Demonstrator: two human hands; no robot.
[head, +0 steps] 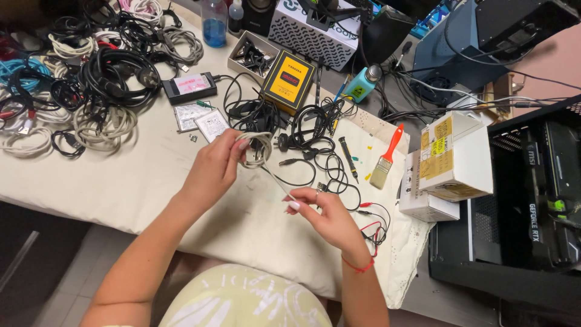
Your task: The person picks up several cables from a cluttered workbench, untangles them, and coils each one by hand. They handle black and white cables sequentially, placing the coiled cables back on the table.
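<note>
Left hand (212, 172) closed in a pinching grip on a small coil of pale cable (257, 150), loops gathered between thumb and fingertips, held above the desk (121, 181). Looks light, limp and springy; likely to uncoil if the pinch slackens, so best held across all loops at once rather than by a single strand. Up and left of that grip, a heap of black and white cords (97, 79), close enough to snag a trailing end. Just beyond the grip, a small printed card (212, 125) and a tangle of black leads (308, 130).

From the coil, a thin free strand running down to the right hand (327, 215), fingers pressed together on it near the tip. Smooth sheath, probably slippery; firmer hold near the plug end.

Below and between both grips, bare cloth: the widest open room. Right of the right-hand grip, thin red and black wires (372, 227), a paintbrush (385, 160), then white boxes (451, 163) near the desk edge.
</note>
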